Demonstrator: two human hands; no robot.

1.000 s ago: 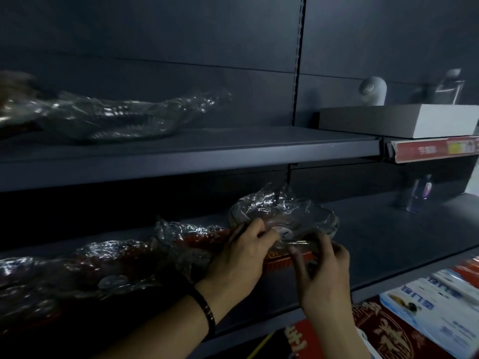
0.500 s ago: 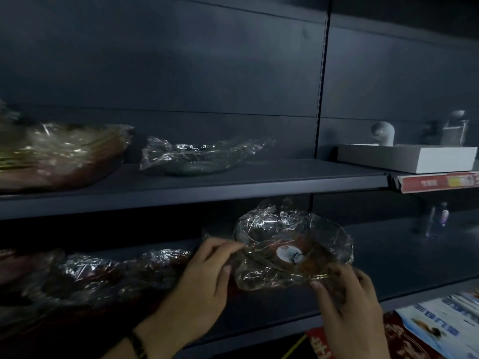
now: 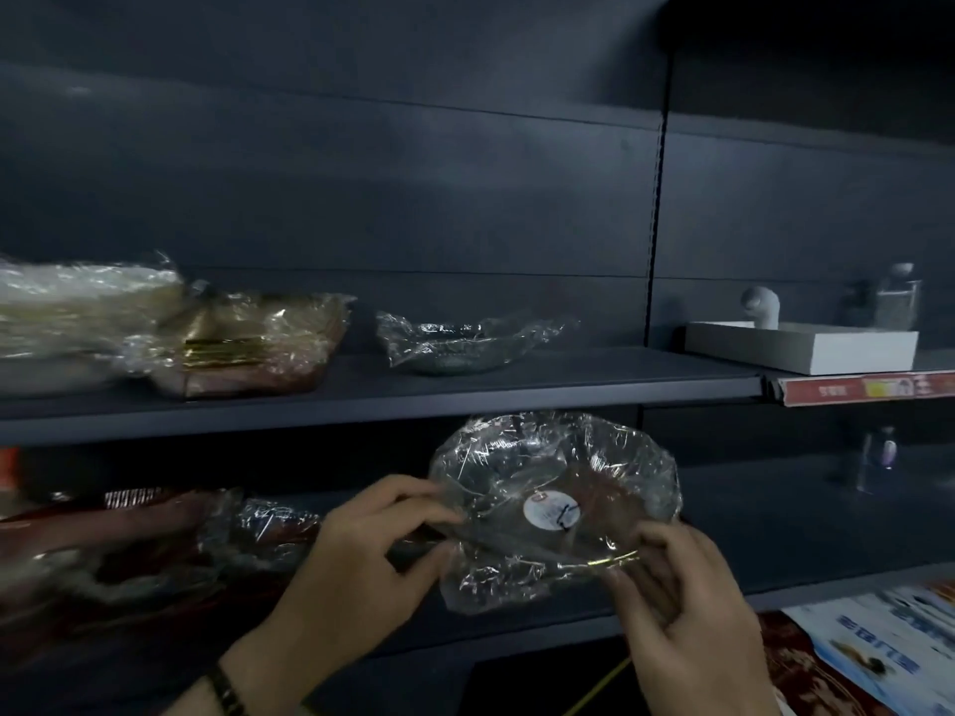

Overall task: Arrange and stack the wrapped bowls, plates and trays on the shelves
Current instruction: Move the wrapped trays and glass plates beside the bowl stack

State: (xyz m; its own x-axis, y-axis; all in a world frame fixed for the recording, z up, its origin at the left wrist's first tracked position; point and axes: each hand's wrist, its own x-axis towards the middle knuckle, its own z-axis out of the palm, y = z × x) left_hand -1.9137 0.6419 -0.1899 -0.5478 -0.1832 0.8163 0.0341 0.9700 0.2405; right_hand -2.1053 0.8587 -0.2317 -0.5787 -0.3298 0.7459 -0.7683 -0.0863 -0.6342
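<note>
Right now I hold the wrapped bowl (image 3: 555,503) up in front of the lower shelf (image 3: 801,519), its top just under the front edge of the upper shelf (image 3: 568,390), tilted so its round white sticker (image 3: 550,510) faces me. My left hand (image 3: 362,571) pinches the left rim; my right hand (image 3: 682,612) grips the lower right rim. On the upper shelf a second wrapped bowl (image 3: 455,343) sits mid-shelf, wrapped trays (image 3: 258,348) toward the left end, a white box (image 3: 806,346) to the right. More wrapped pieces (image 3: 155,534) lie along the lower shelf's left part.
</note>
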